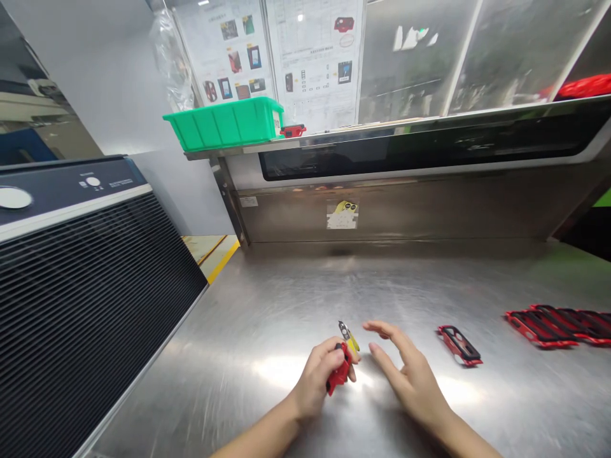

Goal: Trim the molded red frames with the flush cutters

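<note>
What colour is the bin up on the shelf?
Green; the bin shows plainly in the head view, upper left.

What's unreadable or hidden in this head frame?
- Red part in the left hand: mostly covered by the fingers, shape unclear.
- Small yellow piece at its tip: too small to identify.
- Right hand: open beside the part; contact cannot be told.
- Row of red frames: cut off by the right edge, count unknown.
- Posted sheets: print too small to read.
- Green bin: contents hidden by its wall.
</note>
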The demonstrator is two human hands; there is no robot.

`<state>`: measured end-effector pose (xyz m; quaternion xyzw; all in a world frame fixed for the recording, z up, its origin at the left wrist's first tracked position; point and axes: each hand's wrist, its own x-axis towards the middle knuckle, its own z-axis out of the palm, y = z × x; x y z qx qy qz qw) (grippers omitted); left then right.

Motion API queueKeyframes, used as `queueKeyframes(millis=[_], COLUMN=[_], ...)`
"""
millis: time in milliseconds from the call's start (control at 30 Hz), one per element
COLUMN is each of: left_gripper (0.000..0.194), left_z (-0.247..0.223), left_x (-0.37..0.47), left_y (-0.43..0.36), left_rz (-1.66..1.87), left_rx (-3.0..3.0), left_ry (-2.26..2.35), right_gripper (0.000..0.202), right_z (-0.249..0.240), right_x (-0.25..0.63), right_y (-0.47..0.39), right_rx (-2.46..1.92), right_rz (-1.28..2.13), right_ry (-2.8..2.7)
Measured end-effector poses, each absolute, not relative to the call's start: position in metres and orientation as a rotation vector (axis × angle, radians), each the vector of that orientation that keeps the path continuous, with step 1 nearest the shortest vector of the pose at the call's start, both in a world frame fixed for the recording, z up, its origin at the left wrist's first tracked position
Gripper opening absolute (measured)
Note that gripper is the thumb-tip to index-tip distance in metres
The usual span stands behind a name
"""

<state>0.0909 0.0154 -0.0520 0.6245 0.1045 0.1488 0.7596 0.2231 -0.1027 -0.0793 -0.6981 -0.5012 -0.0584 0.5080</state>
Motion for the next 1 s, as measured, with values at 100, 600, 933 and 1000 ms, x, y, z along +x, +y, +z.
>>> queueKeyframes(millis=[100, 600, 933, 1000], left_gripper=[0.037, 0.040, 0.046, 0.047], left_z=[-0.049, -0.050, -0.060, -0.062], left_x=[0.089, 0.097, 0.101, 0.102], left_y=[0.013, 0.010, 0.012, 0.013], left_rz=[0.286, 0.234, 0.197, 0.200], left_rx=[1.565, 1.175, 1.243, 1.265], left_ry=[0.180, 0.324, 0.430, 0.469], right_gripper=[0.041, 0.017, 0.021, 0.018], right_z=[-0.072, -0.082, -0.075, -0.078], right_x=[0.220, 0.221, 0.219, 0.218], right_y=[-0.101, -0.101, -0.101, -0.101], right_rx=[-1.572, -1.853, -1.843, -1.852], right_rz=[0.513, -0.467, -0.644, -0.477], right_ry=[-1.035, -1.534, -1.788, -1.725])
